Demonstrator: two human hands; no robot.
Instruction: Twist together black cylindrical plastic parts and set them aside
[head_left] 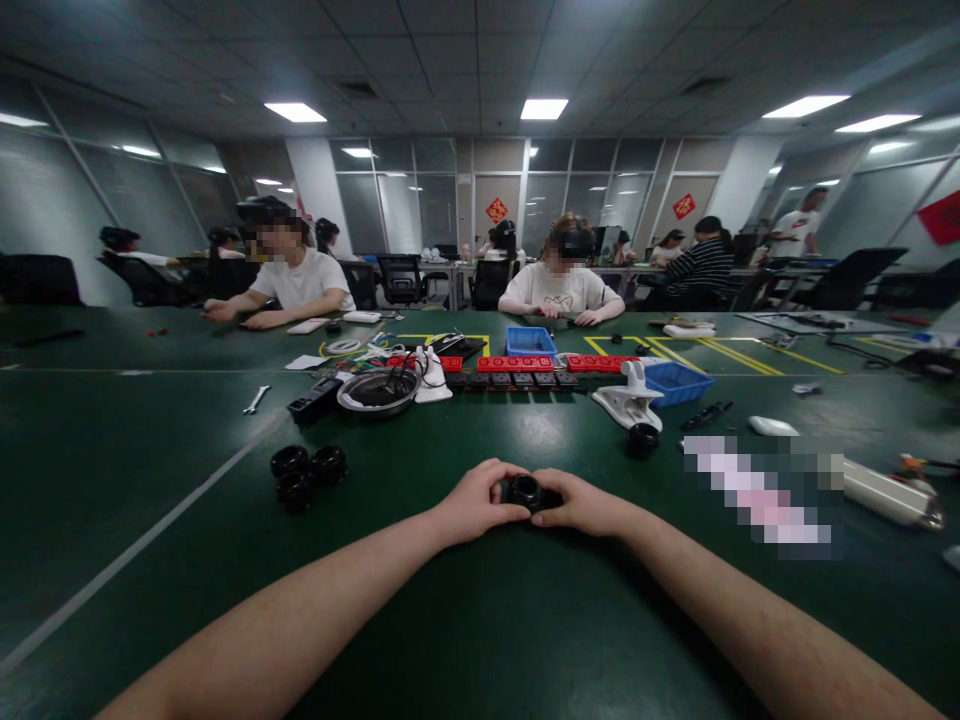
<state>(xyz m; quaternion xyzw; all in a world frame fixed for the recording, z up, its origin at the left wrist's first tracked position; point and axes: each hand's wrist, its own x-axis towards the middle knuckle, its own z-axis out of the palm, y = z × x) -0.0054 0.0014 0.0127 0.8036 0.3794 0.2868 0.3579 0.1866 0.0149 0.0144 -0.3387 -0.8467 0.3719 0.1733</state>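
Note:
Both of my hands meet in front of me on the green table [480, 620]. My left hand [474, 500] and my right hand [585, 503] together grip a small black round part [527, 491], one hand on each side. Its ring-shaped top shows between my thumbs. Three similar black round parts [306, 471] lie in a cluster to the left, a forearm's length from my left hand. One more black ring [643, 438] sits ahead to the right, beside a white clamp-like device [630, 399].
Ahead lie a metal bowl [377, 390], rows of red and black blocks [517, 365], two blue bins [677, 381], a wrench [256, 399] and a white cylinder [889, 492] at right. Other people sit at the far side of the table.

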